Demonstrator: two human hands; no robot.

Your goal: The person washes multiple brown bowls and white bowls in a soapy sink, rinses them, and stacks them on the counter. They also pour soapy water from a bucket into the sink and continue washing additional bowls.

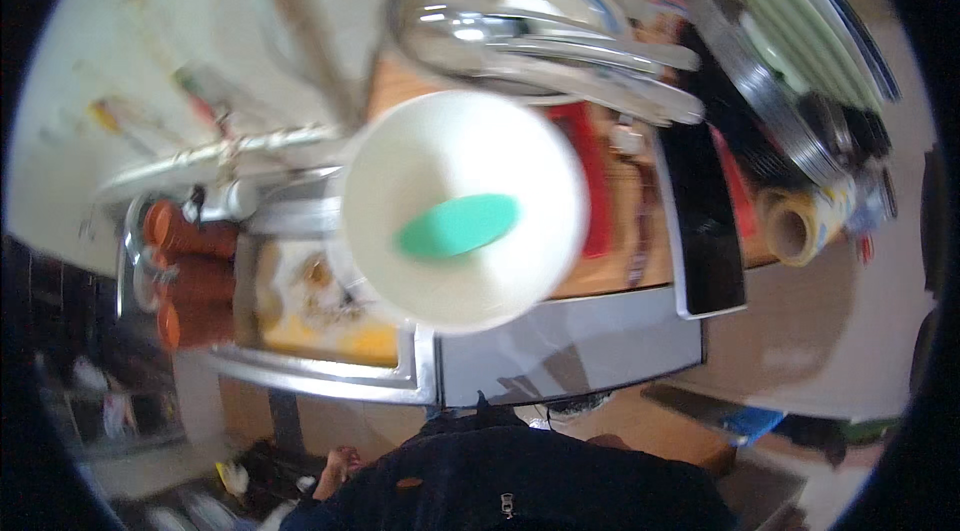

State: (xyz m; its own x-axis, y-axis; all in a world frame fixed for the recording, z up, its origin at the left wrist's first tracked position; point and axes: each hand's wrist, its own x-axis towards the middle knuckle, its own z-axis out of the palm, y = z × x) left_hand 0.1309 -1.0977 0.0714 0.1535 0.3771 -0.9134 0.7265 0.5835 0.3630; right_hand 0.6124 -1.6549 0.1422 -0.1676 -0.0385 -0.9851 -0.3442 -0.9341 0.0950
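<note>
A deep, round white bowl [370,261] fills the middle of the view, over the corner between the sink and the counter. Inside it lies a flat, oval, mint-green piece [458,227] whose kind I cannot tell. No fingers show on the bowl, and what supports it is hidden. Low on the left, beside my dark jacket, is my left hand [343,460], small and blurred; it is well away from the bowl, and its grip cannot be made out. My right hand does not appear.
Left of the bowl is a metal sink [330,383] with scraps on a yellowish bottom; brown cylinders [190,231] stand beside it. Behind are a glass lid [440,6] and metal utensils. To the right lie a dark tablet-like slab [706,221], a roll [800,231] and racked plates [810,21].
</note>
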